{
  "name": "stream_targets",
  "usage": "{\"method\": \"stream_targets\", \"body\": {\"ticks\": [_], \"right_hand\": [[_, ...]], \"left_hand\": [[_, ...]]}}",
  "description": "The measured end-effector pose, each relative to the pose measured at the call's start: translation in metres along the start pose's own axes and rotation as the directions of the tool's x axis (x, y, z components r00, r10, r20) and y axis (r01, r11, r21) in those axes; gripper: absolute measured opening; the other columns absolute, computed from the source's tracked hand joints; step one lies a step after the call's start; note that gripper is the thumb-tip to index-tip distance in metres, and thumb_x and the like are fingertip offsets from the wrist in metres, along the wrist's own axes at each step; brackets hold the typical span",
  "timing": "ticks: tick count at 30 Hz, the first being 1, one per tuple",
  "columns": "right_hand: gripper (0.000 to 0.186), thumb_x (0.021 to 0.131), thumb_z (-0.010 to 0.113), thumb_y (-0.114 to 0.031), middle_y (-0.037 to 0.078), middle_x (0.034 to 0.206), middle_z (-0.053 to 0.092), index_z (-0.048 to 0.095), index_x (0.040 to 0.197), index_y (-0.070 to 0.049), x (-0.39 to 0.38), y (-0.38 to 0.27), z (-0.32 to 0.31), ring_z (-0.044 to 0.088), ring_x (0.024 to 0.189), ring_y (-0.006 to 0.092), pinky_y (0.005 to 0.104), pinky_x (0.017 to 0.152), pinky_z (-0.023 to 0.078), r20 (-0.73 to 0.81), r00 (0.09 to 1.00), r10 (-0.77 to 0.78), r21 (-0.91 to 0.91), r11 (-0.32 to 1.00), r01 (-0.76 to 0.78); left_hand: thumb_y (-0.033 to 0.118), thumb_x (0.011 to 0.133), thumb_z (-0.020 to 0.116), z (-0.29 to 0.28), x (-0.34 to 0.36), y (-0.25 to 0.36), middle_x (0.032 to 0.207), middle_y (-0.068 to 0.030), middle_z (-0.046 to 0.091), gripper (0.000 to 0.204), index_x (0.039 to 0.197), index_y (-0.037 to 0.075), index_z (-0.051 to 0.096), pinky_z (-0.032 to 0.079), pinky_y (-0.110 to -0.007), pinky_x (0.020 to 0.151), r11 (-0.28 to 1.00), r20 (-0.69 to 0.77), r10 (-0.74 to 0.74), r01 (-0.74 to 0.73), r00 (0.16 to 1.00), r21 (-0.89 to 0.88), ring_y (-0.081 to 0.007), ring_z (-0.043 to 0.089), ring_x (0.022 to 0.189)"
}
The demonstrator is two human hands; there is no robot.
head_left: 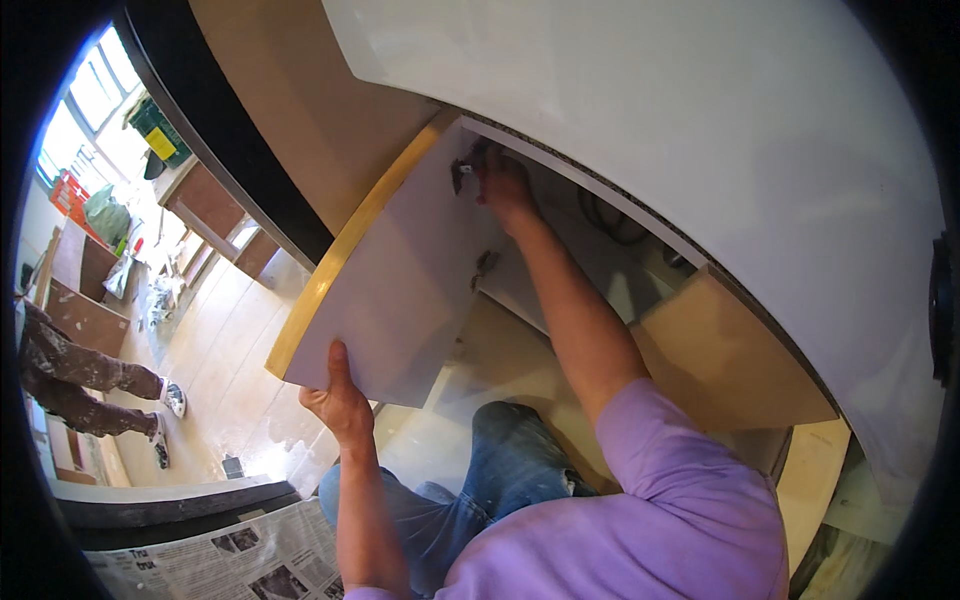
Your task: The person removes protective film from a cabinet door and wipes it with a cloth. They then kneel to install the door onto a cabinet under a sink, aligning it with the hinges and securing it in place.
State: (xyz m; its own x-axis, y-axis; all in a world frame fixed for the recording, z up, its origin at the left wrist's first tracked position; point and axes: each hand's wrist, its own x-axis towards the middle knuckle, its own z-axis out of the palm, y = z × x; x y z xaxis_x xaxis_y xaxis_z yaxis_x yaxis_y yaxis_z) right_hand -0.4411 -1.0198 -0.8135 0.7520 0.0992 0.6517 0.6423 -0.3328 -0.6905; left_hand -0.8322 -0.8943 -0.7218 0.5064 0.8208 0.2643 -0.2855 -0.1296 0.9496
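My left hand (338, 398) grips the lower outer edge of a pale cabinet door (390, 275) with a yellow edge, thumb on the near face. My right hand (506, 187) reaches inside the cabinet at the top metal hinge (459, 175), its fingers closed on something too hidden to name. A second hinge (484, 264) sits lower on the door. Behind my right forearm, dark hoses (615, 222) lie in the cabinet's shadowed interior. My jeans-clad legs are folded below the door.
A white panel (680, 90) overhangs the cabinet; a wooden board (710, 360) stands at right. At far left, another person's paint-spotted legs (90, 370) stand on a wooden floor (210, 340) near boxes and a green container (160, 130). Newspapers (220, 555) lie at lower left.
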Motion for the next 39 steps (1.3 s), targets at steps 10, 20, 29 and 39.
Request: {"method": "stream_targets", "body": {"ticks": [10,20,29,39], "right_hand": [[0.046,0.106,0.045,-0.043,0.014,0.085,0.064,0.064,0.105,0.0,0.009,-0.008,0.01,0.065,0.073,0.0267,0.0401,0.064,0.055,-0.095,0.993,0.075,-0.099,0.991,-0.085],[0.033,0.092,0.057,-0.006,0.024,0.107,0.064,0.054,0.123,0.004,0.009,-0.006,-0.008,0.064,0.098,0.0379,0.0491,0.082,0.052,0.055,0.974,0.221,-0.088,0.972,-0.216],[0.028,0.108,0.041,-0.023,0.012,0.078,0.059,0.057,0.11,-0.001,0.04,-0.03,-0.015,0.06,0.06,0.0194,0.0346,0.049,0.048,0.006,0.939,0.344,0.183,0.923,-0.339],[0.027,0.104,0.045,-0.024,0.009,0.081,0.059,0.057,0.122,-0.008,0.05,-0.012,-0.006,0.06,0.061,0.0196,0.0356,0.046,0.044,-0.036,0.912,0.409,0.191,0.898,-0.396]], "left_hand": [[0.03,0.096,0.074,-0.006,0.0,-0.011,0.1,-0.0063,0.072,0.037,0.111,-0.004,0.071,0.052,-0.027,0.078,1.0,-0.003,-0.003,0.003,1.0,-0.012,-0.0125,0.065,0.087],[0.024,0.1,0.07,-0.002,0.006,-0.002,0.099,-0.0043,0.073,0.029,0.109,-0.003,0.072,0.051,-0.026,0.078,1.0,0.018,0.014,-0.014,1.0,-0.002,-0.0107,0.065,0.086],[0.022,0.097,0.074,-0.003,0.01,0.001,0.095,-0.004,0.072,0.028,0.106,-0.004,0.073,0.051,-0.026,0.077,0.999,-0.009,0.005,-0.005,1.0,-0.042,-0.0103,0.064,0.085],[0.025,0.095,0.076,-0.007,0.015,-0.008,0.099,-0.006,0.073,0.035,0.11,-0.006,0.072,0.051,-0.028,0.082,0.999,-0.015,0.044,-0.044,0.999,0.023,-0.0128,0.064,0.09]]}}
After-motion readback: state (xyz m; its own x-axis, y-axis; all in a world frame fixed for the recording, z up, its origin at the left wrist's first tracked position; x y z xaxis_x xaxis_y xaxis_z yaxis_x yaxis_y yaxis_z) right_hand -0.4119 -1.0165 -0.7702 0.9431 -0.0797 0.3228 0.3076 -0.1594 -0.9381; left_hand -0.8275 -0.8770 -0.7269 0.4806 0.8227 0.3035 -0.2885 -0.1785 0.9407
